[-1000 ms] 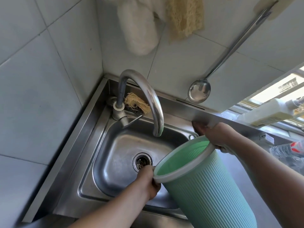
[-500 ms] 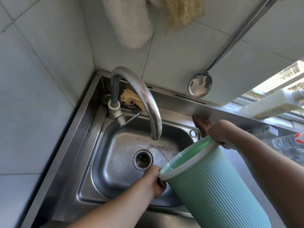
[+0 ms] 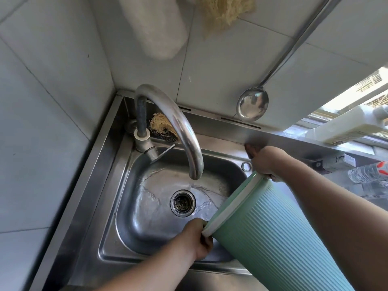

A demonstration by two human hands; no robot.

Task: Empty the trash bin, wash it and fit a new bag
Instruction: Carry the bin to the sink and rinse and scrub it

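Grey tiled walls meet in a corner behind a stainless steel sink (image 3: 109, 206), and a curved faucet (image 3: 178, 122) arches over the basin. Water is spread across the bottom of the basin and swirls around the drain (image 3: 182, 203).

Both hands are clamped on the trash bin (image 3: 273, 238), a ribbed mint-green one with a pale rim. It's tipped hard toward the sink, mouth facing the drain, over the right side of the basin. The left hand (image 3: 196, 238) grips the lower edge of the rim, fingers curled over it. The right hand (image 3: 265, 162) holds the upper edge of the rim, up near the back ledge. Water looks like it's pouring out of the bin's mouth, though the stream is kinda blurry so I can't say for sure.

Other stuff: a metal ladle (image 3: 253, 106) hangs on the wall behind the sink, a frayed loofah scrubber (image 3: 160, 128) sits on the ledge behind the faucet base, and another fibrous loofah (image 3: 224, 11) hangs up top beside a white cloth-looking thing (image 3: 155, 28). Off right on the window sill lies a white bottle (image 3: 344, 127).
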